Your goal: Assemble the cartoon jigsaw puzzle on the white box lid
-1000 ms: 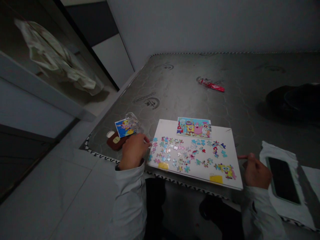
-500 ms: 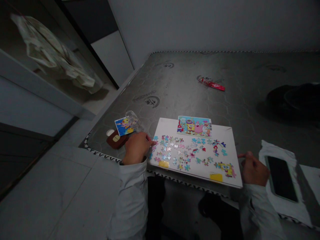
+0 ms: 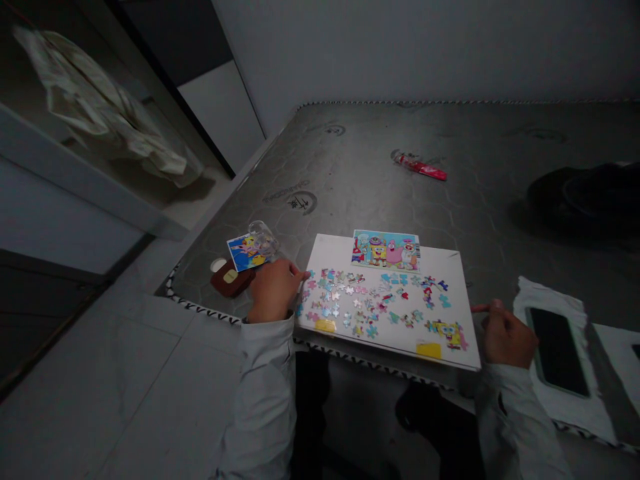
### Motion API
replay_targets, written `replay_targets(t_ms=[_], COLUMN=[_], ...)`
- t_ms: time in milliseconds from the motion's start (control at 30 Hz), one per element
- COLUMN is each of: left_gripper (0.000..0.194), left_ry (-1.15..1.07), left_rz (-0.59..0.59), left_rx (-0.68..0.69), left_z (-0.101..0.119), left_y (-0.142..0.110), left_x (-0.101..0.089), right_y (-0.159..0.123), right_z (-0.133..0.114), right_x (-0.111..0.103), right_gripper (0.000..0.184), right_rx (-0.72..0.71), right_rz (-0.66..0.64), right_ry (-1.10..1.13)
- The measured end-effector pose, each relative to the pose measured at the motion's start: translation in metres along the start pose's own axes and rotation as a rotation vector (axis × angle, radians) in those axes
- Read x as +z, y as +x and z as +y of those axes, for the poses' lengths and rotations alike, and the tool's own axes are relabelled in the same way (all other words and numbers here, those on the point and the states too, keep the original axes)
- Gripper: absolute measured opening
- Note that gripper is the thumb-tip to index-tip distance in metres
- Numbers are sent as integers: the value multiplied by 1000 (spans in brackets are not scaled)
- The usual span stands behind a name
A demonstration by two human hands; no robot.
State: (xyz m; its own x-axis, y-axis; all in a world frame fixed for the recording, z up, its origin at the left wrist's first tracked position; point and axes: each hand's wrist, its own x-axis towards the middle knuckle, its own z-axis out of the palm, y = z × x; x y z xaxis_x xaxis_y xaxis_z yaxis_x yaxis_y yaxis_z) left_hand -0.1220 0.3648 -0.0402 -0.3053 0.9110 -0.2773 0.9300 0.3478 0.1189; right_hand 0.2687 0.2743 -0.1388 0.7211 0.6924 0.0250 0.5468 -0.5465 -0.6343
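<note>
A white board (image 3: 345,339) with loose jigsaw pieces (image 3: 334,293) scattered over it lies at the front edge of the covered surface. Along its far side rests a cartoon picture card (image 3: 386,252). A joined yellow patch of puzzle (image 3: 450,333) sits at the board's lower right. My left hand (image 3: 274,288) is at the board's left edge, its fingers curled and their tips by the outermost pieces. What they hold, if anything, is too small to make out. By the right edge, my right hand (image 3: 509,335) stretches its index finger to the board, other fingers loosely bent, holding nothing.
Left of the board are a brown case (image 3: 231,280), a blue and yellow card (image 3: 246,252) and a clear plastic piece (image 3: 264,237). A phone (image 3: 557,350) lies on white cloth (image 3: 527,293) at right. Farther back are a red packet (image 3: 425,169) and a dark object (image 3: 575,203).
My left fingertips have shifted from over the pieces back and up toward the board's left edge. My right hand stays by the right edge. The view has shifted slightly.
</note>
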Motion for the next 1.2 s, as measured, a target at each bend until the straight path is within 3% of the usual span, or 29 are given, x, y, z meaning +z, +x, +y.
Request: replay_targets(t_ms=[333, 633, 867, 1200], left_gripper=[32, 29, 30, 26], left_ry=[-2, 55, 64, 42], left_rz=[26, -115, -191, -122], left_rx=[32, 63, 130, 116], left_z=[1, 5, 15, 10], left_y=[-7, -19, -19, -15], left_x=[-5, -15, -7, -7], right_y=[6, 3, 2, 2], right_z=[7, 4, 1, 0], right_x=[-2, -3, -4, -1], right_gripper=[62, 63, 58, 65], right_rx=[-33, -38, -34, -53], right_rz=[-36, -47, -38, -14], right_ry=[-46, -50, -40, -35])
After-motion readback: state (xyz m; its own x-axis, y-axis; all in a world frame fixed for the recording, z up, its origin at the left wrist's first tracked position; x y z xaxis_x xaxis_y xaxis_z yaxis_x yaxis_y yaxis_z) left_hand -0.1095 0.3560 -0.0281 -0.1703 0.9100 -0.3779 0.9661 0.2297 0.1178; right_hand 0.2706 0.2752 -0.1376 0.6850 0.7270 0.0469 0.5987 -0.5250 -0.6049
